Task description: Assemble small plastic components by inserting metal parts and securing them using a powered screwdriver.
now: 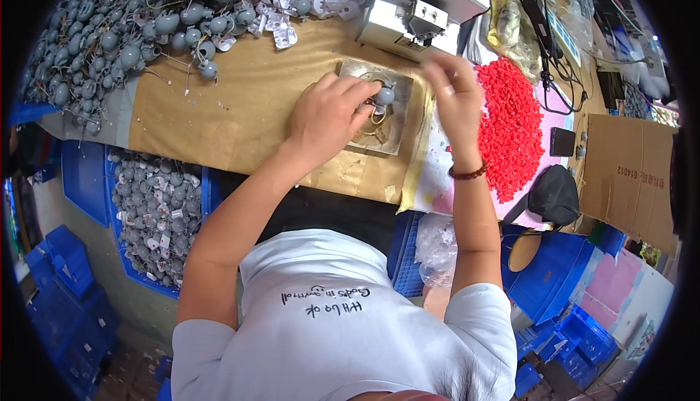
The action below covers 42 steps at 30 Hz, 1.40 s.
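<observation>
My left hand [324, 118] pinches a grey rounded part [385, 96] between thumb and forefinger, at the part's left side; the part sits over a square metal plate [398, 118], directly beneath my fingertips. A thin yellowish wire loop [378, 117] lies just below the grip on the same plate. My right hand [458, 89] is raised to the right of that grip, fingers curled and blurred; cannot tell whether they press together or hold anything. A beaded bracelet [468, 173] circles the right wrist. Just right of this hand: a heap of red pieces [508, 131]. Beyond both hands, a white boxy machine [408, 28]. Brown paper [219, 124] spreads under and left of my left hand. Well off to the left and beyond it, a large heap of grey parts [109, 40], some with wires, with white pieces [328, 0] at its right end. Below and left of my left forearm, a blue crate [119, 237] holds more grey and white parts.
</observation>
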Available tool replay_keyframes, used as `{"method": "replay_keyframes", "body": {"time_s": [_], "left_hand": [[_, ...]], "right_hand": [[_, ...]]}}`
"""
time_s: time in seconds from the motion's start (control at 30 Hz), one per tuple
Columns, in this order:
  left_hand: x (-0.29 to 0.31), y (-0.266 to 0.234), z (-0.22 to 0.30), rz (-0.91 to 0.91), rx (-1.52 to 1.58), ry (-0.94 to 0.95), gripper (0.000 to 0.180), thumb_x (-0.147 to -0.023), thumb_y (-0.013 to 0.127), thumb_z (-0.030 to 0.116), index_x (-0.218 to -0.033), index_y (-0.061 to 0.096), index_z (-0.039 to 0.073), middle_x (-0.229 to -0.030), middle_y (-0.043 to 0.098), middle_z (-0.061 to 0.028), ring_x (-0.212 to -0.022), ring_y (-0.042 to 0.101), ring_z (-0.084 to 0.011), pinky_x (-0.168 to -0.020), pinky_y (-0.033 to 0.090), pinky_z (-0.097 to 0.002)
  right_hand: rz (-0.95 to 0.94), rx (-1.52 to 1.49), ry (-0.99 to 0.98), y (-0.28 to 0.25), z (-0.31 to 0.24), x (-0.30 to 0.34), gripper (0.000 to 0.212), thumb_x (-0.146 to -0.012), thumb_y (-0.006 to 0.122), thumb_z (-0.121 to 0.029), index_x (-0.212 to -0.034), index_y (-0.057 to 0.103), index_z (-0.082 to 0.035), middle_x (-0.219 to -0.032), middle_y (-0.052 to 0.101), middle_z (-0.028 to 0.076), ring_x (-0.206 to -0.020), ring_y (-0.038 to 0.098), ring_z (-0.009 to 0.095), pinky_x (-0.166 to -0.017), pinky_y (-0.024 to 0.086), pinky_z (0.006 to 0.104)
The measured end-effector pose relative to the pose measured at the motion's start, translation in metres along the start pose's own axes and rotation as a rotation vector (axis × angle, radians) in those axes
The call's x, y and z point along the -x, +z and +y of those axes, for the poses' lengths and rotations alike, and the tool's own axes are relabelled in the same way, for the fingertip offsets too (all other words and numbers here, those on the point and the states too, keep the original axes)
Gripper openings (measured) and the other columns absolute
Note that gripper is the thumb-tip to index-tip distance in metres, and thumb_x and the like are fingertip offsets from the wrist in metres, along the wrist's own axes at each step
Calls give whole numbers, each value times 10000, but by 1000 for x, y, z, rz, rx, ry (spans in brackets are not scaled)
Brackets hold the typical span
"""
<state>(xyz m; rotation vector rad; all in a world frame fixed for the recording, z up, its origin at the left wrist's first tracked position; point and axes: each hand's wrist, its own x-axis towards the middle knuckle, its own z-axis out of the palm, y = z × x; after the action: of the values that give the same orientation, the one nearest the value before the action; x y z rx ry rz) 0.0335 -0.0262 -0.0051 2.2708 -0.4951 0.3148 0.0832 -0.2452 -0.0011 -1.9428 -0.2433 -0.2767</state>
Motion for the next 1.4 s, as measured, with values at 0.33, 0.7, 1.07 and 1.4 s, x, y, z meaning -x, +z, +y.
{"method": "replay_keyframes", "body": {"time_s": [0.33, 0.7, 1.07, 1.4], "left_hand": [[-8, -1, -5, 126, 136, 13, 283, -844, 713, 110, -1116, 637, 83, -985, 693, -110, -859, 674, -333, -732, 541, -422], [115, -137, -42, 253, 219, -506, 308, -904, 679, 60, -1211, 649, 59, -1053, 713, -76, -918, 695, -153, -780, 549, -314], [429, -364, -108, 245, -1253, -1254, 287, -866, 673, 141, -1151, 655, 113, -1097, 688, -113, -986, 642, -322, -845, 510, -434], [114, -220, -93, 237, -762, 50, 177, -812, 687, 52, -987, 712, 42, -980, 696, -115, -929, 632, -317, -832, 501, -401]], "right_hand": [[91, -218, 65, 48, -33, -4, 113, -960, 665, -105, -931, 697, 0, -823, 644, 3, -721, 550, 83, -656, 446, 236], [-406, -281, 174, 40, -48, -12, 236, -1023, 562, -142, -1102, 675, 49, -839, 639, 21, -737, 543, 70, -686, 432, 209], [-79, -120, 318, -113, 56, -18, 206, -1019, 591, -160, -1092, 693, 3, -912, 659, 25, -708, 505, 36, -620, 401, 179], [-178, 602, 60, -166, 104, 4, 193, -989, 610, -113, -1111, 671, 24, -1028, 703, 122, -889, 665, 208, -770, 519, 313]]}}
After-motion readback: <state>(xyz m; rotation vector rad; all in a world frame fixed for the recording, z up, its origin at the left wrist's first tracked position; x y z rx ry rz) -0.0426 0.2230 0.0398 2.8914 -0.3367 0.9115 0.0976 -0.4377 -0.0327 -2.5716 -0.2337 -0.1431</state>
